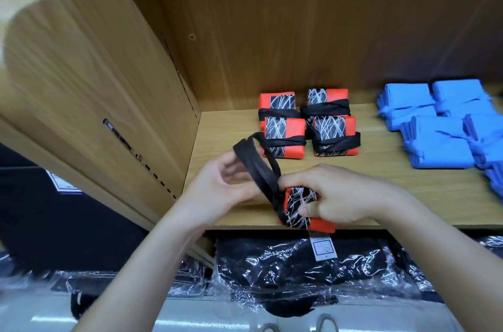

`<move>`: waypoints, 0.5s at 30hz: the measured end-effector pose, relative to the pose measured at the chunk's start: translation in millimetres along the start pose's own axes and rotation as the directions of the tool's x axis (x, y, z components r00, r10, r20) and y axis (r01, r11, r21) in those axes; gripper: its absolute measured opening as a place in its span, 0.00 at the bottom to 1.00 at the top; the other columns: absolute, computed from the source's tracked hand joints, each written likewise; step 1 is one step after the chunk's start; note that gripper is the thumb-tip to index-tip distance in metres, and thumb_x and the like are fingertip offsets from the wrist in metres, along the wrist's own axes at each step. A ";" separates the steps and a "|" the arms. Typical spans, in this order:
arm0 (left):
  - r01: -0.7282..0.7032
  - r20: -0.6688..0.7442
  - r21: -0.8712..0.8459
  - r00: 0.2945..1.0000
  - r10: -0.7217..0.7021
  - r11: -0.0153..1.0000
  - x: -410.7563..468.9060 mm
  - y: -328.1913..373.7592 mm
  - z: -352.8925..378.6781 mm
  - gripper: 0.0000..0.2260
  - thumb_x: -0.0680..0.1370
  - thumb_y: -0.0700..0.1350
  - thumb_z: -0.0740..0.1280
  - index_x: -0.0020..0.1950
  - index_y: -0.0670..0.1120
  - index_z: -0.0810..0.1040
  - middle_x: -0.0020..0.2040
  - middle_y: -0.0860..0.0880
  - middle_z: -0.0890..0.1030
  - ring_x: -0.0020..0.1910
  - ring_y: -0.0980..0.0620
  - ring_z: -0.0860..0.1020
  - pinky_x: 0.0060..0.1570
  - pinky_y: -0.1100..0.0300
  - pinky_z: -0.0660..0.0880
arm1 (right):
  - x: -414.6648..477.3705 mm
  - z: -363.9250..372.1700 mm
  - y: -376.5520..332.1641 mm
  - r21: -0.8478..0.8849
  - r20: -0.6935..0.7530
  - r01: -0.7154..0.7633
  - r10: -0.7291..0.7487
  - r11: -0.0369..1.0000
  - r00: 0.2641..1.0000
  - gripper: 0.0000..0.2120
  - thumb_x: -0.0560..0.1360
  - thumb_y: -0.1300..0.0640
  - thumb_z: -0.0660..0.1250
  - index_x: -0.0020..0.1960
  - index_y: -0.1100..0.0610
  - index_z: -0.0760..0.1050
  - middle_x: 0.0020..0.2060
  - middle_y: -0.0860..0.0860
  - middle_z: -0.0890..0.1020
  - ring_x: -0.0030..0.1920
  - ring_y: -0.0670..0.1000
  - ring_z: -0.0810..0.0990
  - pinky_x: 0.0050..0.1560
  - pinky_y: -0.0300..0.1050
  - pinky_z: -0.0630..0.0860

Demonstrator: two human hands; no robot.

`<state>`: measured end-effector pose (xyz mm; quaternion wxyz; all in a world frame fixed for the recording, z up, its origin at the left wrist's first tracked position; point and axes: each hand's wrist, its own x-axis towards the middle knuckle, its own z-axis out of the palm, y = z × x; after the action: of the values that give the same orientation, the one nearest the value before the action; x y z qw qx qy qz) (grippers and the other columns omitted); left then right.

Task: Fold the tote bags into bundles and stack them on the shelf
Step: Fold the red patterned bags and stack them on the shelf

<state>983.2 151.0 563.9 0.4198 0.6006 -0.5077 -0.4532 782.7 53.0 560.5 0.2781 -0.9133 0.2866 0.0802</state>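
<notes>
My right hand [334,195] grips a folded red tote bag bundle [296,209] with a black-and-white scribble panel, at the front edge of the wooden shelf [223,135]. Its black strap [255,165] loops up and to the left. The fingers of my left hand [220,187] are curled round that strap loop. Behind them, several finished red bundles [307,122] tied with black straps lie stacked in two piles on the shelf. A white tag [322,248] hangs below the held bundle.
Several blue folded bundles [441,125] sit at the shelf's right. The cabinet's wooden side panel [89,81] rises on the left. Below the shelf lie black items in clear plastic wrap [299,272]. Bare shelf board lies left of the red piles.
</notes>
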 end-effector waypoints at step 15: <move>-0.371 0.483 0.740 0.873 -0.061 0.561 2.1 18.2 -13.3 0.06 0.74 0.51 0.73 0.41 0.49 0.82 0.37 0.52 0.83 0.41 0.53 0.81 0.47 0.55 0.77 | -4.2 -13.9 10.1 0.088 0.116 0.000 -0.011 0.996 0.993 0.19 0.74 0.59 0.71 0.52 0.35 0.73 0.46 0.34 0.75 0.48 0.40 0.74 0.50 0.39 0.70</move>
<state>992.1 147.1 584.3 0.0036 0.5519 -0.7938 -0.2555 773.3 40.5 568.7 0.3345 -0.8947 0.2707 0.1197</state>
